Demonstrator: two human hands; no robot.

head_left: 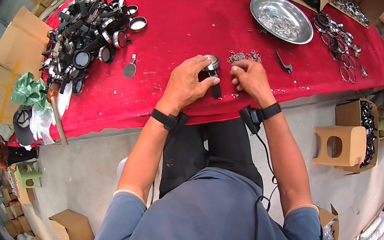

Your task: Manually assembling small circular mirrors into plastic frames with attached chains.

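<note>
My left hand (189, 81) is closed around a round metal-rimmed piece with a black handle (216, 91). Its metal head shows above my fingers, and the handle points toward the table's near edge. Just to the right, my right hand (253, 83) has its thumb and fingers curled together. Whatever they pinch, if anything, is too small to make out. Beyond that hand lies a small heap of metal clips (246, 57). A loose black curved handle (284, 63) rests farther right. On the left, a flat metal disc with a tab (130, 68) lies alone.
A big pile of black-handled round metal pieces (85, 37) covers the table's left. At the far right are a steel bowl (307, 29) of small metal parts, metal rings (342, 45) and an open box (372, 9). A tan plastic stool (342, 145) stands by the right side.
</note>
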